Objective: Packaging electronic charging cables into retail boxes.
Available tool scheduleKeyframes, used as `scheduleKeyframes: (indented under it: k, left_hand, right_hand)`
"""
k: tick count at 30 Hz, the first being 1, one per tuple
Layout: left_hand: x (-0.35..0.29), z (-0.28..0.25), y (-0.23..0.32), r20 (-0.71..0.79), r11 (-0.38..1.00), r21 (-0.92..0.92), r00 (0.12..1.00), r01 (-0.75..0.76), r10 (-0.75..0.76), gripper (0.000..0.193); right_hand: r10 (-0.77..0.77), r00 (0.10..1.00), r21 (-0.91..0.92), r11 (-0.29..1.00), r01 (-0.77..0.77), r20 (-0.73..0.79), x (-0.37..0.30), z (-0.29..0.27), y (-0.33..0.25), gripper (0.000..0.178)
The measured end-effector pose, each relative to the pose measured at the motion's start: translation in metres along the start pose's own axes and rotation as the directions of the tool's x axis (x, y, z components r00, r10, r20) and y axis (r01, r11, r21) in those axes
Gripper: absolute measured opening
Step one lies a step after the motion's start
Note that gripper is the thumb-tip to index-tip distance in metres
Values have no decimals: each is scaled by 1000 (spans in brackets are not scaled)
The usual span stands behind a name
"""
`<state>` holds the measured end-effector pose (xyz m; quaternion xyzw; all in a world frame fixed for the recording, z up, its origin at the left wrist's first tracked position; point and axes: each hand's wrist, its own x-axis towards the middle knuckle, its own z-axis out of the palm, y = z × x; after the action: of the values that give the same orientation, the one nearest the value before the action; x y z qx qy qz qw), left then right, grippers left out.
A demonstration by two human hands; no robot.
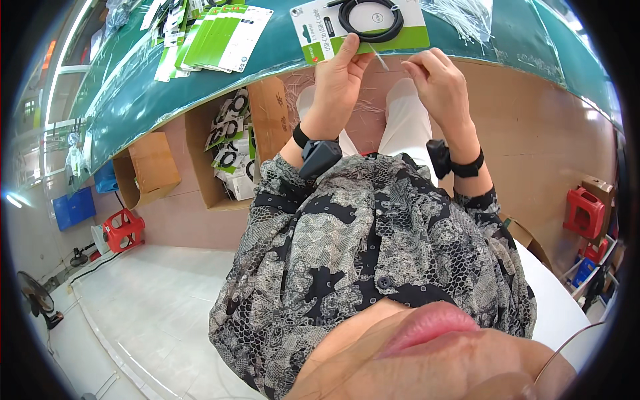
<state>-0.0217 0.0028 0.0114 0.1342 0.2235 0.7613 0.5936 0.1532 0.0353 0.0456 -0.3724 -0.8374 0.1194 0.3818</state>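
A green and white packaging card [408, 33] is at the table's near edge, with a coiled black cable [345, 20] on its face. My left hand [340, 73] grips the card's lower edge, thumb on top beside the coil. From under the coil a thin pale tie end [380, 59] sticks out toward me. To the right of it, my right hand [437, 83] is closed in a pinch just below the card's lower right corner. Whatever may be between its fingertips is too small to make out. Black straps with small devices sit on both wrists.
Green and white cards [227, 37] lie fanned on the green table [267, 77] at left. Loose white cable ties [463, 17] lie at the back right. Below stands a cardboard box [267, 110] holding packed cables [230, 143]. A smaller carton [155, 163] and red stool [125, 228] are farther left.
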Motion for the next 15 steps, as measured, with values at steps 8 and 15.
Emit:
scheduleKeyframes:
  k: [8, 15]
  left_hand:
    - [-8, 7, -6, 124, 994, 75, 990, -78, 68, 26]
    - [-11, 10, -1, 249, 993, 38, 963, -111, 98, 27]
  right_hand:
    - [-495, 864, -116, 867, 484, -90, 26, -1, 2, 14]
    - [-572, 791, -200, 819, 538, -215, 13, 2, -9, 19]
